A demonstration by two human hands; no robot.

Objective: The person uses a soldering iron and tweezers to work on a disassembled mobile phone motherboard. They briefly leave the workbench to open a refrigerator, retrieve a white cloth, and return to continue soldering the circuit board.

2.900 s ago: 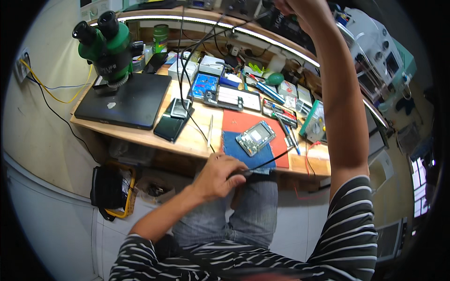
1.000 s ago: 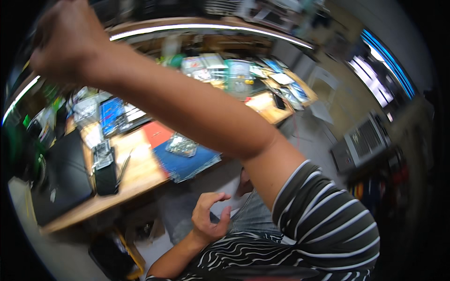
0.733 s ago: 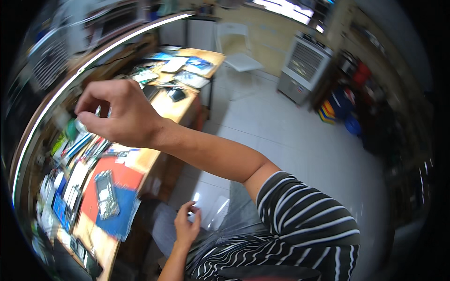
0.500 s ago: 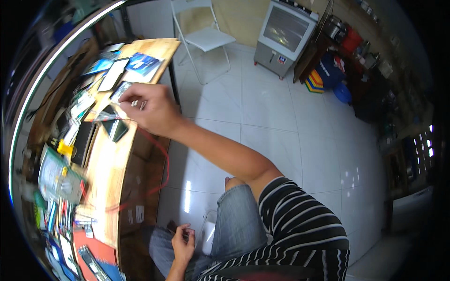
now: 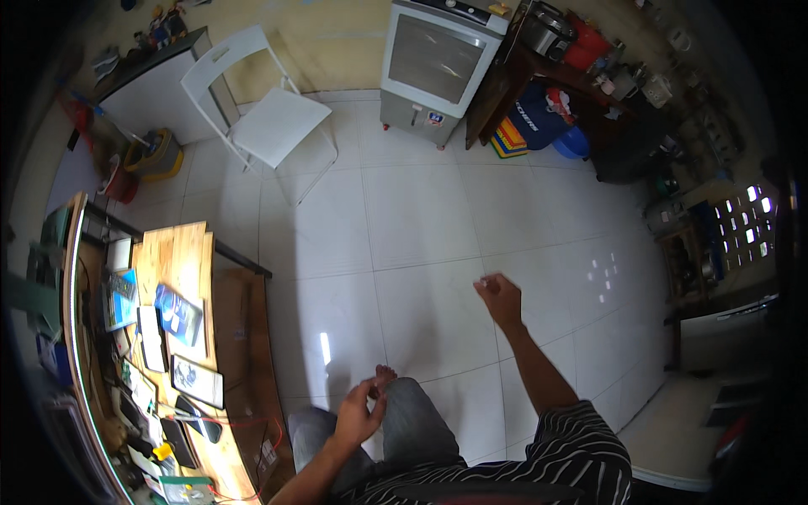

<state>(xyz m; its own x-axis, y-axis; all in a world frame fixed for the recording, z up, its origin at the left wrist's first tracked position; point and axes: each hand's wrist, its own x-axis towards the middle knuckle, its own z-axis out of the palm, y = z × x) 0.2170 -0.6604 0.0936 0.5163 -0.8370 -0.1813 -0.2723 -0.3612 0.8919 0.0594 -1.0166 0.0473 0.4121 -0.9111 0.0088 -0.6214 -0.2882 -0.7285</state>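
My right hand (image 5: 500, 301) is held out over the tiled floor, away from the bench. Its fingers are pinched together, with a tiny whitish thing at their tips, too small to name. Above my lap, near the knee, is my left hand (image 5: 359, 417). Its fingers are curled toward the thumb, and whatever may lie between them is hidden. To my left stands a wooden workbench (image 5: 177, 244), which neither hand touches. On it lie a white-framed tablet (image 5: 198, 381), a dark phone (image 5: 200, 418), a white phone-shaped panel (image 5: 151, 338) and a blue printed packet (image 5: 178, 313).
A red cable (image 5: 273, 421) loops past the bench's edge. Beyond the bench stand a white folding chair (image 5: 278, 126) and an air cooler (image 5: 433, 67). A yellow mop bucket (image 5: 156, 156) is at the far left. A dark wooden cabinet (image 5: 497, 93) stands right of the cooler.
My right hand has swung from above the bench to the right, over the floor. My view has turned right. My left hand stays above my lap.
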